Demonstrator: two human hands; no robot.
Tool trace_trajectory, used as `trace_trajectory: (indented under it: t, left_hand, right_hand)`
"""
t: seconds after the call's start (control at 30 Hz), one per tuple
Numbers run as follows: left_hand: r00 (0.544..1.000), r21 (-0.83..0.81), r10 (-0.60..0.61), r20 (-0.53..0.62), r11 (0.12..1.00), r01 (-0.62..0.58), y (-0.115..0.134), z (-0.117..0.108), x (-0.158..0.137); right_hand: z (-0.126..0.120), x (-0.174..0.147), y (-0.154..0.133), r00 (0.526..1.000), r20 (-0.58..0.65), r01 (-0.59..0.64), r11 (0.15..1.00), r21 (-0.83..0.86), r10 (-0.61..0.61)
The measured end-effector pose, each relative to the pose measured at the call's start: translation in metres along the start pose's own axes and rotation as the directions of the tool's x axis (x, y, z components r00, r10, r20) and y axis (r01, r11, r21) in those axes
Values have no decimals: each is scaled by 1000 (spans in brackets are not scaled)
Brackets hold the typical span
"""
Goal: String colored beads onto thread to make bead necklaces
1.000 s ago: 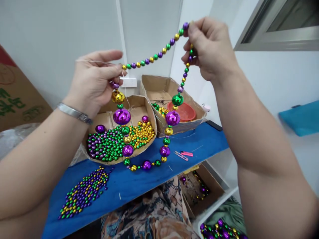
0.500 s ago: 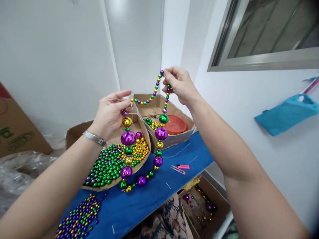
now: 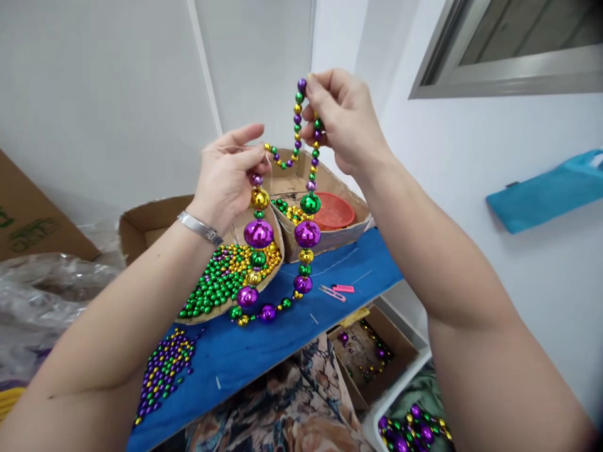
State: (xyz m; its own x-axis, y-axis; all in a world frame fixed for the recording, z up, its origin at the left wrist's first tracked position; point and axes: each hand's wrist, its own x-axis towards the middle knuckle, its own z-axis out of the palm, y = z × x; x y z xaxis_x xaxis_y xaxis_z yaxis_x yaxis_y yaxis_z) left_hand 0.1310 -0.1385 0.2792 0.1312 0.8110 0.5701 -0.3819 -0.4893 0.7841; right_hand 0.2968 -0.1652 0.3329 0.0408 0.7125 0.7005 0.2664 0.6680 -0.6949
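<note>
A bead necklace in shiny purple, green and gold hangs in a loop between my hands above the blue table. My left hand, wearing a metal bracelet, pinches one end of it, and a thin pale string trails from those fingertips. Higher up and to the right, my right hand grips the small-bead section between thumb and fingers. The larger beads dangle below, the lowest close to the table's surface as seen from here; whether they touch it I cannot tell.
On the blue table stand a cardboard tray of loose beads and a second box with a red bowl. Small thread snips lie near a pink item. Loose beads spread front left. Below right sits an open carton.
Both hands have risen in the view, the right one more, lifting the necklace with them. The view has shifted, and a white bin of beads now shows at the lower right.
</note>
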Motion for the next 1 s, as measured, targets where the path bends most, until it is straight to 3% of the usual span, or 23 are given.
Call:
trace_trajectory:
  t: [0.63,0.83,1.0]
  left_hand:
    - [1000,-33,-10,-4,999,10,0,-4,5]
    - [1000,-2,-15,19,1000,15,9,-20,-4]
    - [995,74,-60,77,996,55,11,-45,-32]
  right_hand:
    - [8,-8,-4,993,30,113,993,28,-113]
    - [2,-18,5,997,35,69,996,56,-71]
    - [-8,-44,38,993,116,-21,999,24,18]
